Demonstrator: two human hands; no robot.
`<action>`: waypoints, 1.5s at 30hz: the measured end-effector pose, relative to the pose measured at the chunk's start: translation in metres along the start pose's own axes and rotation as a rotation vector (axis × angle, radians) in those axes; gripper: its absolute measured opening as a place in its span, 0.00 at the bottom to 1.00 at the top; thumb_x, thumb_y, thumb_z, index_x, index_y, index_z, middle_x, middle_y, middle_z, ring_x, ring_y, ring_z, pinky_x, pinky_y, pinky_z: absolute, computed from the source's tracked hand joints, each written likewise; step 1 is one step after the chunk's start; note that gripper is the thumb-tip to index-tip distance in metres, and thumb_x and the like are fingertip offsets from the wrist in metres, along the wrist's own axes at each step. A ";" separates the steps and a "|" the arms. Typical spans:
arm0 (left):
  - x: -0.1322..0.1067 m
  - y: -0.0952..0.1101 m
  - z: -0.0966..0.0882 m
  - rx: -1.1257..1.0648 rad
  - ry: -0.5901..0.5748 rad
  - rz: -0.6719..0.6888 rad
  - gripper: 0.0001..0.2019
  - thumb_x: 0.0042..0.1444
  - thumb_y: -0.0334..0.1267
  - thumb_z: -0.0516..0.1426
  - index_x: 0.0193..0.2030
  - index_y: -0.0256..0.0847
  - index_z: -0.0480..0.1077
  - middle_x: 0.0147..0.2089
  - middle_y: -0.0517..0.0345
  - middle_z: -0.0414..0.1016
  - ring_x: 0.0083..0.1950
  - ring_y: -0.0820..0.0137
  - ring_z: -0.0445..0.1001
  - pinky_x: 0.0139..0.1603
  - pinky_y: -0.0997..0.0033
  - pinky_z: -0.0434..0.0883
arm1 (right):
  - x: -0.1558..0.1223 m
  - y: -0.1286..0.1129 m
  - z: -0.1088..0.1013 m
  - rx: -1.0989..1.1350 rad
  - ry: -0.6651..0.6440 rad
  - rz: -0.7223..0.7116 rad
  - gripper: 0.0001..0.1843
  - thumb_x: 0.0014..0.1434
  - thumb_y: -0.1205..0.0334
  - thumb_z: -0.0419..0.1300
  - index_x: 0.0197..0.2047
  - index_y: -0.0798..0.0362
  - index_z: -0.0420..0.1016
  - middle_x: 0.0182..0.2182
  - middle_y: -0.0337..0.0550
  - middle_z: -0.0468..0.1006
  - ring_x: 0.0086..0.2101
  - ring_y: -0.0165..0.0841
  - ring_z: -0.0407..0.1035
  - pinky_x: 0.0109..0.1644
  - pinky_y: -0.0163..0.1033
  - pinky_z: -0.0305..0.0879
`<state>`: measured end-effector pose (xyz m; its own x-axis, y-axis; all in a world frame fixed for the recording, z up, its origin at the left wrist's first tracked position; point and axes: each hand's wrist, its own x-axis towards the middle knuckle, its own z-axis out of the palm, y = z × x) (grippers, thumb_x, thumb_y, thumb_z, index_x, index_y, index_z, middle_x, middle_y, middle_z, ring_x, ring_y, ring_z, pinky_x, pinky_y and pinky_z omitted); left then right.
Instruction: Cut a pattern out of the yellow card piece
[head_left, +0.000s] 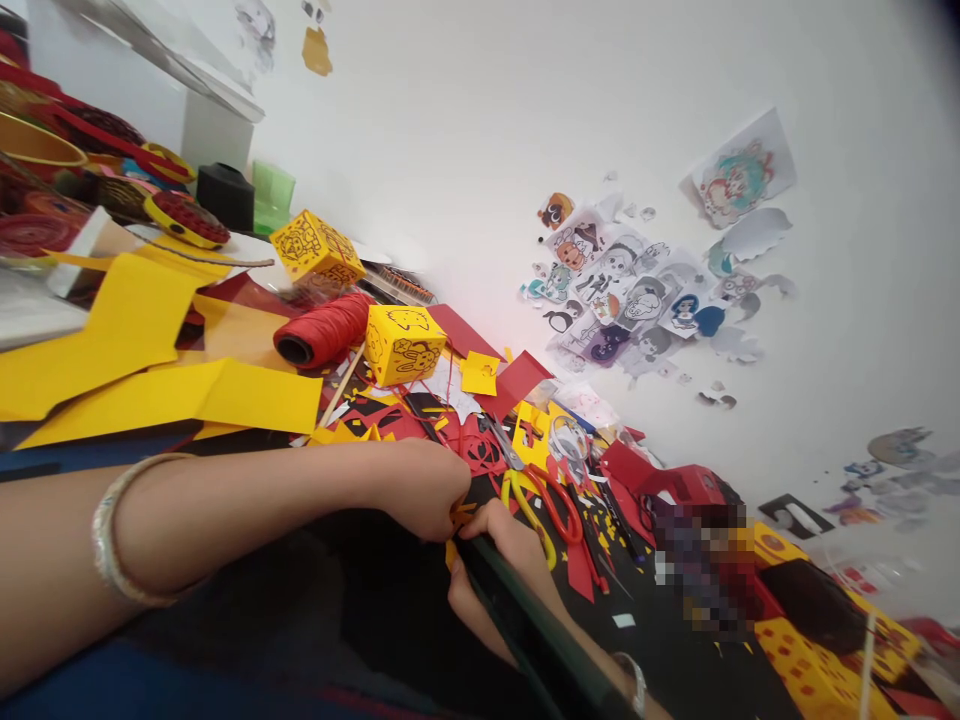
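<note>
My left hand (427, 488) is closed, its fingers mostly hidden behind the back of the hand. It meets my right hand (510, 550) above the dark table (637, 650). A small yellow piece (451, 553) peeks out between the two hands; it looks like paper. Across my right palm runs a long dark green object (536, 635), blurred, its kind unclear, with thumb and fingers closed around its near end. Just beyond the hands lie yellow-handled scissors (529, 515) and orange-red-handled scissors (559, 505). Red paper cut-outs (481, 445) lie beside them.
Two yellow printed cubes (405, 345) (317, 248) stand behind a red thread spool (322, 330). Yellow paper sheets (142, 335) spread on the left. Paper scraps and pens litter the table. Drawings (615, 270) hang on the white wall. A yellow patterned box (817, 670) sits right.
</note>
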<state>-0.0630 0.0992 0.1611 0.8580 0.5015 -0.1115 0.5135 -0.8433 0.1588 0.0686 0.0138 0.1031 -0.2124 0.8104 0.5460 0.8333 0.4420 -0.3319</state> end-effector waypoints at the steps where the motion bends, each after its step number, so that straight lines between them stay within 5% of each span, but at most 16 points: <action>1: 0.000 0.000 0.000 0.003 0.003 0.001 0.10 0.41 0.37 0.53 0.25 0.39 0.76 0.24 0.49 0.77 0.22 0.64 0.72 0.15 0.73 0.57 | 0.000 0.000 0.001 -0.030 0.006 -0.046 0.08 0.40 0.70 0.49 0.27 0.50 0.59 0.19 0.34 0.67 0.18 0.28 0.63 0.21 0.31 0.57; 7: -0.002 0.004 -0.003 0.003 -0.018 0.022 0.11 0.41 0.35 0.54 0.26 0.36 0.77 0.25 0.46 0.78 0.24 0.63 0.72 0.19 0.72 0.63 | -0.005 0.000 0.009 -0.229 0.043 -0.175 0.09 0.39 0.71 0.48 0.27 0.50 0.55 0.19 0.37 0.65 0.19 0.31 0.62 0.21 0.33 0.56; 20: 0.002 0.005 -0.002 0.009 -0.051 -0.034 0.11 0.38 0.36 0.55 0.28 0.36 0.77 0.27 0.44 0.78 0.26 0.60 0.74 0.19 0.71 0.64 | -0.010 -0.002 0.007 -0.262 0.015 -0.245 0.09 0.42 0.71 0.48 0.28 0.50 0.54 0.20 0.38 0.64 0.21 0.33 0.62 0.22 0.35 0.57; 31: 0.001 0.002 -0.004 0.053 -0.060 0.002 0.09 0.40 0.36 0.55 0.26 0.39 0.76 0.25 0.50 0.78 0.24 0.65 0.73 0.16 0.74 0.58 | -0.005 0.009 -0.004 -0.030 -0.002 -0.091 0.09 0.42 0.69 0.51 0.30 0.51 0.59 0.17 0.32 0.65 0.16 0.27 0.61 0.21 0.31 0.58; 45: 0.000 0.004 0.002 0.057 -0.002 -0.003 0.12 0.42 0.37 0.52 0.28 0.38 0.76 0.27 0.46 0.78 0.26 0.60 0.74 0.18 0.70 0.63 | -0.006 0.023 0.000 -0.026 -0.123 -0.176 0.11 0.40 0.70 0.49 0.31 0.50 0.60 0.23 0.39 0.70 0.24 0.32 0.68 0.27 0.34 0.65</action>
<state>-0.0605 0.0956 0.1599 0.8561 0.5040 -0.1142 0.5148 -0.8512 0.1025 0.0891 0.0187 0.0924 -0.4154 0.7629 0.4954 0.7902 0.5724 -0.2190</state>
